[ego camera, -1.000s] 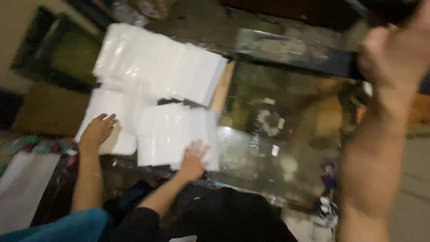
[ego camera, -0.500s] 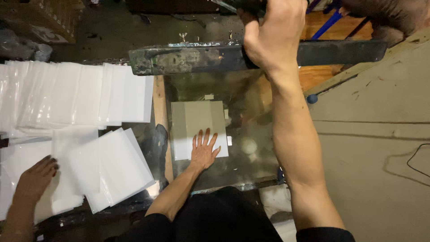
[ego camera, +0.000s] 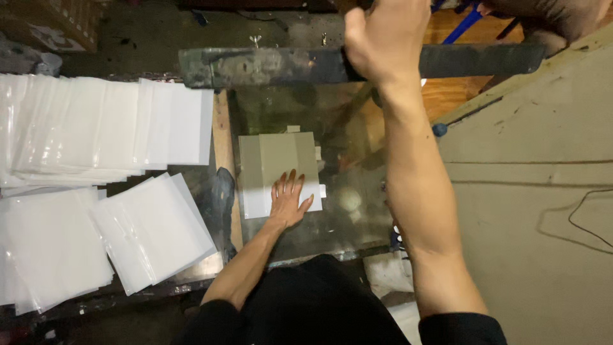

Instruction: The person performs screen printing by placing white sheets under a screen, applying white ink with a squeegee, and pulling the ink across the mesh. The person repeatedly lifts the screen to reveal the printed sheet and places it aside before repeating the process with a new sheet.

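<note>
My left hand (ego camera: 288,199) lies flat, fingers spread, on the lower right part of a pale rectangular sheet (ego camera: 268,160). The sheet rests on a glass bed (ego camera: 348,191) in a wooden frame. My right hand (ego camera: 386,38) is raised at the top of the view, its fingers wrapped round a long dark, stained bar (ego camera: 268,67) that spans the far side of the bed. My right forearm crosses the bed's right side.
Rows of translucent white sheets (ego camera: 102,131) overlap on the left. Two more loose piles (ego camera: 150,230) lie nearer me. A wooden strip (ego camera: 222,153) separates them from the glass. A large beige board (ego camera: 530,211) with a thin black cable fills the right.
The view has moved in slightly. My left hand stays on the pale sheet and my right hand stays on the bar. Another person's hand at the far left has gone out of view.
</note>
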